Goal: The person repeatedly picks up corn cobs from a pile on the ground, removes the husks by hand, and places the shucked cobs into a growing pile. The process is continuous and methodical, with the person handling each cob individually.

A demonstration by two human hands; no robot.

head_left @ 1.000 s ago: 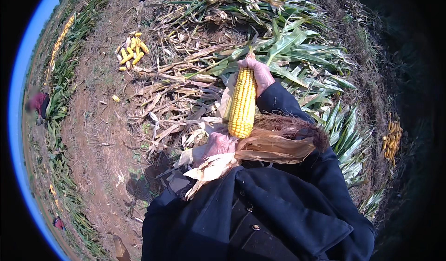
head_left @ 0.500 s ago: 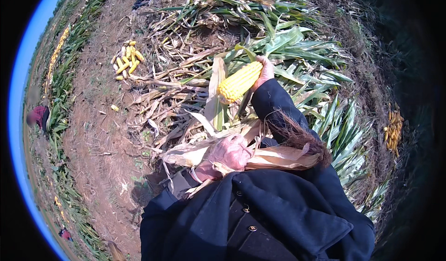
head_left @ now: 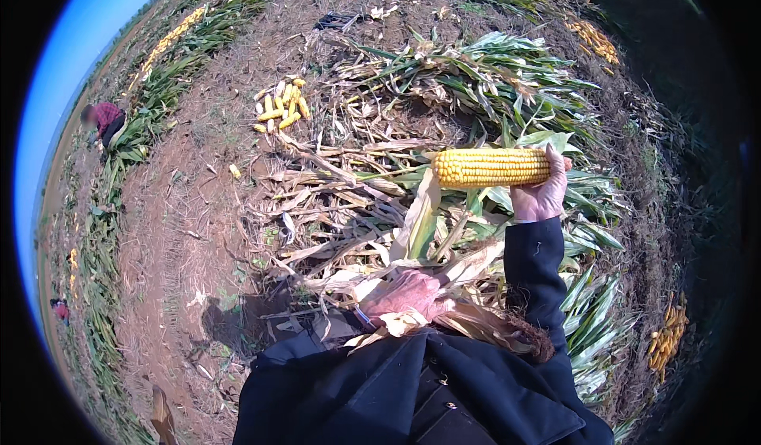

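My right hand is raised over the stalks, its fingers wrapped round the butt end of a husked yellow ear of corn. The ear lies level, its tip pointing left, and its rows of kernels are bare. Close to my body, my left hand, in a pinkish glove, is closed on dry corn husks. Brown corn silk hangs from the husks' right end. The left fingertips are partly hidden by the leaves.
Cut corn stalks cover the ground ahead. A small pile of ears lies ahead on the left, another heap of ears at the right. A person in a red checked top bends over stalks at the far left.
My right hand has moved right and outward with the ear, which has turned from slanting to level. My left hand still grips the husks. The view has shifted, showing more ground ahead.
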